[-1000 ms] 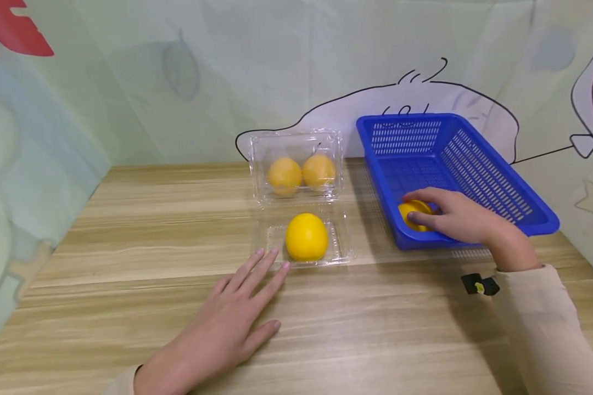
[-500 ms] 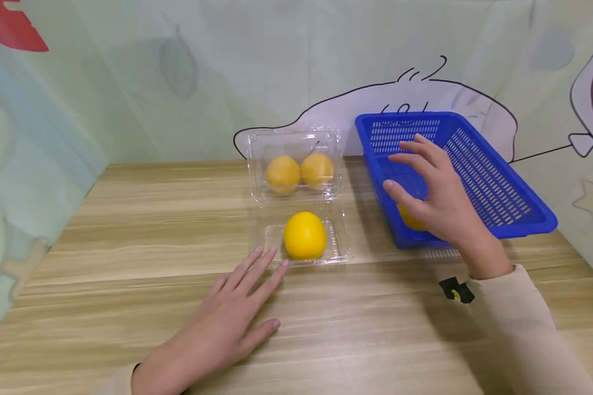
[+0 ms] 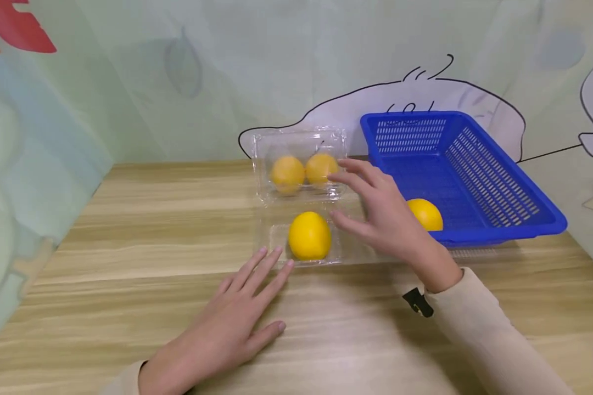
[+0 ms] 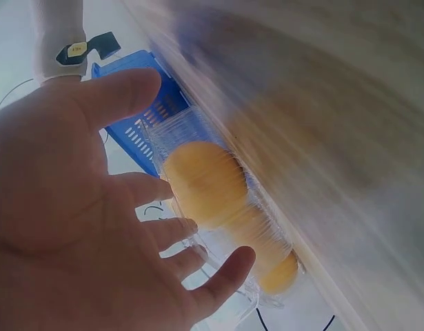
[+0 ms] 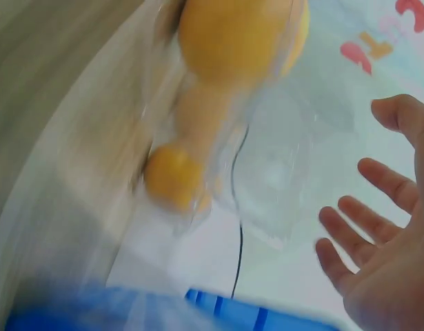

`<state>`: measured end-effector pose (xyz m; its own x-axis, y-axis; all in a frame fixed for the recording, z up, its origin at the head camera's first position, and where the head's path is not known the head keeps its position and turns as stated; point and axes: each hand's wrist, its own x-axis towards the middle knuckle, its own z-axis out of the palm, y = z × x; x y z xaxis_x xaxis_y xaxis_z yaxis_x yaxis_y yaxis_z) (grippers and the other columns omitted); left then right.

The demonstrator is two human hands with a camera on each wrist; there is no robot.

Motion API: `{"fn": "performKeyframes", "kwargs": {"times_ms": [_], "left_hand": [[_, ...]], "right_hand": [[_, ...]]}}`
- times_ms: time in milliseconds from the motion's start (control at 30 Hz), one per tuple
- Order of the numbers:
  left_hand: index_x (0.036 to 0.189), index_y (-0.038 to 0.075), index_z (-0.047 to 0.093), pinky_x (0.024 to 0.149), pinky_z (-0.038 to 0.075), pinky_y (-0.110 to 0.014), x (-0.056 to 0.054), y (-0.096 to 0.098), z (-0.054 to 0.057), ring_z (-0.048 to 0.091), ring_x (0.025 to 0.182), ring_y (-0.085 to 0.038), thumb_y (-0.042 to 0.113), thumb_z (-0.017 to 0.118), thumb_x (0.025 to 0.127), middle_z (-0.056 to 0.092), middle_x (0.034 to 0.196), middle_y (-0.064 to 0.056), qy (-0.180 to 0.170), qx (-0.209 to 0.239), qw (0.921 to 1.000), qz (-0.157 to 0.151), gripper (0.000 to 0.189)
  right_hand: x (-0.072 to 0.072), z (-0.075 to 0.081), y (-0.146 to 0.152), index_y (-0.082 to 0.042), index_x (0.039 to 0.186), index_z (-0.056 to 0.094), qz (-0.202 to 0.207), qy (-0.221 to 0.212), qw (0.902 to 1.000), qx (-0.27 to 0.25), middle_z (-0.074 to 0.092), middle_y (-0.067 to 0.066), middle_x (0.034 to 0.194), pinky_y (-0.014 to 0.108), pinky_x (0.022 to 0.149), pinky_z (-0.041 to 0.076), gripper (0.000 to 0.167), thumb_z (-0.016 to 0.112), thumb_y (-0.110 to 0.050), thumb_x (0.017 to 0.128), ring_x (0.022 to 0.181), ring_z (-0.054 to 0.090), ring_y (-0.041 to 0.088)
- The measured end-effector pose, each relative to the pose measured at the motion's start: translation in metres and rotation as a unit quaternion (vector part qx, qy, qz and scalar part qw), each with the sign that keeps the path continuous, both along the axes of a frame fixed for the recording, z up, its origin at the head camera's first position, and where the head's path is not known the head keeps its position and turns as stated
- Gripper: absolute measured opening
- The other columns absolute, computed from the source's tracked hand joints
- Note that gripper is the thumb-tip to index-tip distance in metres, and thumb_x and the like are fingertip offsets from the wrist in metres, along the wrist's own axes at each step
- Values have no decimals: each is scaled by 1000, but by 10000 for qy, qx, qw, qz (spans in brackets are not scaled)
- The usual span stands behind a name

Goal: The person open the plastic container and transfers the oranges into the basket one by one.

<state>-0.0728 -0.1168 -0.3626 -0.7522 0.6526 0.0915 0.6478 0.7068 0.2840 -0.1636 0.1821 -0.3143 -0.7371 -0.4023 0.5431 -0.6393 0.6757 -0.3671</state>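
A clear plastic clamshell box (image 3: 272, 222) lies open with its lid raised at the back. One yellow orange (image 3: 309, 236) sits in its front tray. Two more oranges (image 3: 287, 174) show through the clear lid. My left hand (image 3: 222, 323) rests flat on the table, fingertips right at the box's front edge, fingers straight. My right hand (image 3: 380, 214) hovers between the box and the blue basket, fingers spread and slightly bent, holding nothing. Its fingertips overlap the lid's right side in the head view. Another orange (image 3: 426, 215) lies in the basket's near left corner.
The blue plastic basket (image 3: 509, 164) with slotted walls stands at the right, against the back wall sheet. Pale printed sheets (image 3: 202, 71) with cartoon drawings enclose the wooden table (image 3: 153, 230) at the back and sides.
My right hand has let go of the orange in the basket, lifted out and moved left toward the clamshell box. My left hand has stayed in place.
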Motion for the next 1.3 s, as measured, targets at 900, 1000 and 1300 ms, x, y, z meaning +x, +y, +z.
{"fn": "performKeyframes", "kwargs": {"times_ms": [900,1000,1300], "left_hand": [[171,19,23,115,38,-69,1,0,-2,12,164,-35,42,72,99,14,179,-8,57,-29,10000,-25,90],[171,19,23,115,38,-69,2,0,-2,12,164,-35,42,72,99,15,179,-8,55,-44,10000,-1,90],[171,18,22,116,38,-68,2,0,-1,12,165,-34,42,72,99,12,179,-7,99,-78,9999,-12,90]], "right_hand": [[4,-27,-75,-22,147,65,-695,-1943,9659,1562,61,14,143,47,85,59,68,79,-56,89,100,69,34],[4,-27,-75,-22,151,60,-659,-2053,9652,1481,59,15,147,52,92,58,73,80,-56,89,109,69,36],[5,-23,-74,-17,147,54,-1066,-2296,9607,1136,61,14,137,48,83,60,84,87,-58,82,99,68,35]]}}
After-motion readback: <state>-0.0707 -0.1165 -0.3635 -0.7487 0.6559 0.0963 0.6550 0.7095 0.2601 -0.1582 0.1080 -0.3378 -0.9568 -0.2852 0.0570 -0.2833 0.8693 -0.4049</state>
